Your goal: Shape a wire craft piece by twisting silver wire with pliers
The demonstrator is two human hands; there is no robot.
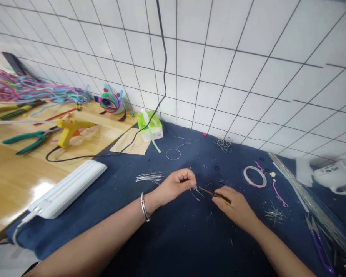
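My left hand (182, 182), with a silver bangle on the wrist, pinches a thin wire (201, 192) between thumb and fingertips. A short pink-tipped piece (196, 197) hangs just under those fingers. My right hand (232, 200) is closed around slim pliers (212, 192) with yellow handles. Their dark tips point left and lie close to the wire; whether they touch it I cannot tell. Both hands are over the dark blue cloth (173, 234). A thin wire ring (173, 154) with pink on it lies beyond my left hand.
Cut wires (150, 177) lie left of my hands, more wires (275, 215) to the right. A tape roll (255, 177), purple scissors (320, 242) and a white mug (337, 177) stand rightward. Leftward are a white power strip (69, 188), a yellow glue gun (70, 130) and green pliers (31, 140).
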